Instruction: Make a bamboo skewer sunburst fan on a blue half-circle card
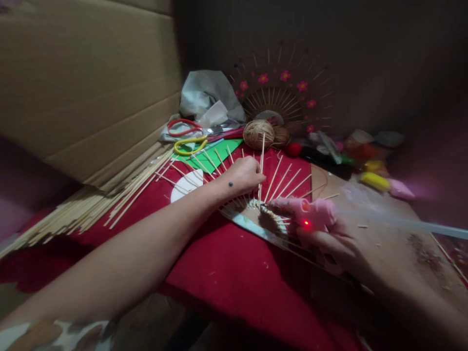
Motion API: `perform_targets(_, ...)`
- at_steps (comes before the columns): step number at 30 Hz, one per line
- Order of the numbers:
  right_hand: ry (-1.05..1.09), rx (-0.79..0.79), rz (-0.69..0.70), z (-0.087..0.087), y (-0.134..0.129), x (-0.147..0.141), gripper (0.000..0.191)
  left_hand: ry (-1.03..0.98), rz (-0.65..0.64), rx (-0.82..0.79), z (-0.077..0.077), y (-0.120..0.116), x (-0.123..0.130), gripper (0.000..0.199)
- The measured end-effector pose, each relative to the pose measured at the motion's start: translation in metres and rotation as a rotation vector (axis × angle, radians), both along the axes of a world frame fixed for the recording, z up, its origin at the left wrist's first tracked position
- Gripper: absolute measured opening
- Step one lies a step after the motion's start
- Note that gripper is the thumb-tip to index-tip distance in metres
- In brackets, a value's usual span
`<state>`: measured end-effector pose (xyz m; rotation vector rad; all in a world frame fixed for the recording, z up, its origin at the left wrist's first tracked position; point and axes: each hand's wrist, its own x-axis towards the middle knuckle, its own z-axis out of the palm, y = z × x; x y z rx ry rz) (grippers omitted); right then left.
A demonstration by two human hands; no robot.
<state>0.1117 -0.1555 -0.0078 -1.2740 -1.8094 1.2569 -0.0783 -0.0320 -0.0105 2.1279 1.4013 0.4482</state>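
My left hand (246, 174) pinches a thin wooden stick (263, 151), which stands nearly upright over the middle of a round craft piece (252, 223). Many sticks fan out from this piece, and its curved base has a pale patterned edge. My right hand (332, 241) is wrapped round a pink glue gun (316, 213) with a lit red light. The gun's nozzle points left, close to the lower end of the held stick. Whether the nozzle touches the stick is too small to tell.
Loose sticks (84, 209) lie at the left by a cardboard sheet (91, 87). Behind the piece are red and yellow scissors (190, 145), green paper (219, 152) and a twine ball (258, 134). A flowered fan piece (280, 90) stands at the back.
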Motion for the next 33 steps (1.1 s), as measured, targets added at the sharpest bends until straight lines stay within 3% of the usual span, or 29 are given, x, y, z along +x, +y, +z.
perform_targets(7,-0.129,0.023,-0.056,0.001,-0.001,-0.002,0.038,0.045,0.014,-0.021,0.003,-0.003,0.002,0.021)
perform_targets(17,0.049,-0.099,-0.040,-0.008,-0.002,0.001,0.048,0.029,0.004,0.006,-0.002,0.001,0.000,0.020)
perform_targets(25,-0.021,-0.082,-0.006,-0.005,-0.005,0.000,0.050,0.026,-0.006,-0.001,-0.003,0.001,-0.001,0.021)
perform_targets(28,-0.107,-0.005,-0.037,0.005,-0.006,0.000,0.049,0.014,-0.013,-0.014,-0.003,0.001,-0.001,0.022)
perform_targets(33,-0.399,0.302,-0.126,0.029,-0.018,0.017,0.041,0.005,-0.001,-0.049,-0.002,0.000,0.004,0.021)
